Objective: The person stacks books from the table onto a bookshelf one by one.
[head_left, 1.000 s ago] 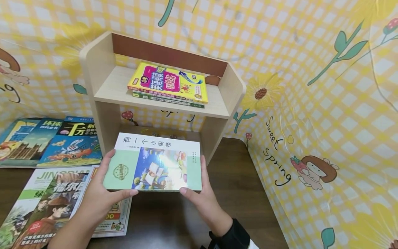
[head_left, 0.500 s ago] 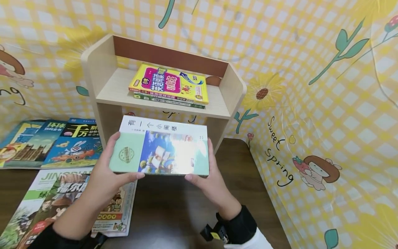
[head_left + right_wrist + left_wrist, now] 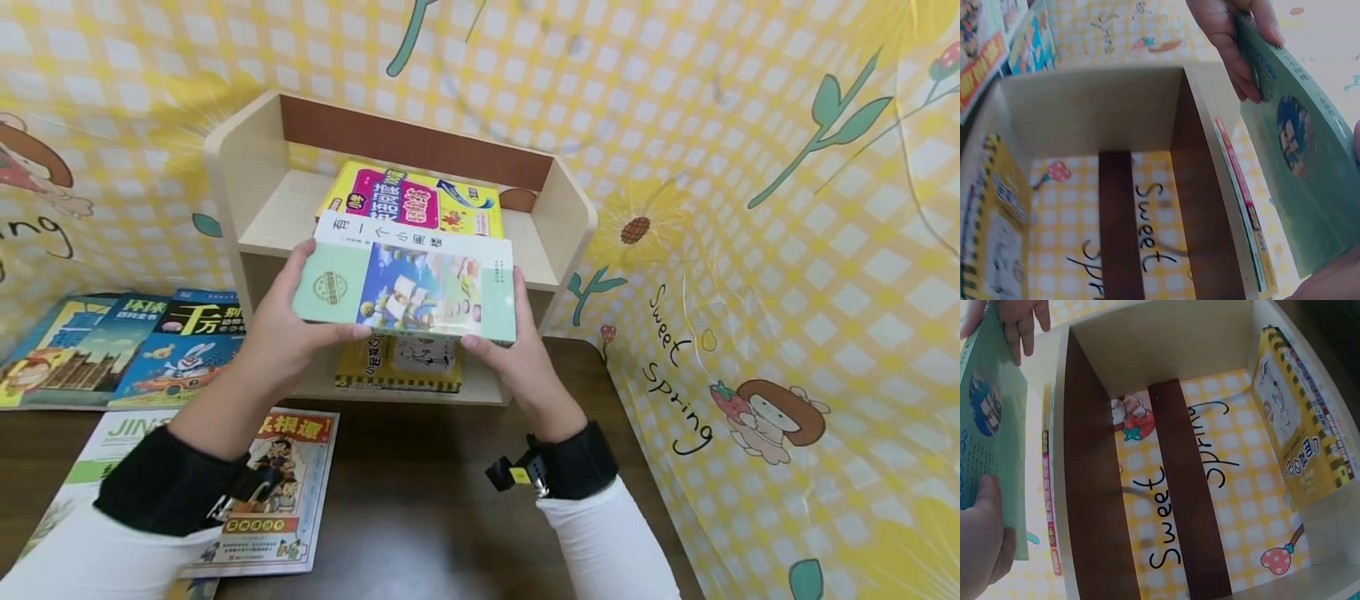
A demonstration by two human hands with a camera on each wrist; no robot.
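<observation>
I hold a green and white book flat in both hands, level with the front edge of the wooden shelf's upper board. My left hand grips its left edge, thumb on the cover. My right hand grips its right edge. The book's green back shows in the left wrist view and in the right wrist view. Just beyond it, a stack topped by a yellow and pink book lies on the upper board. A yellow book lies in the lower compartment.
Several picture books and a comic lie on the dark table at the left. Yellow checked cloth walls the space behind and to the right. The shelf's brown back rail closes the top level.
Both hands have lifted the green book up and away from me, from table height to the level of the upper board. The yellow book in the lower compartment is now uncovered.
</observation>
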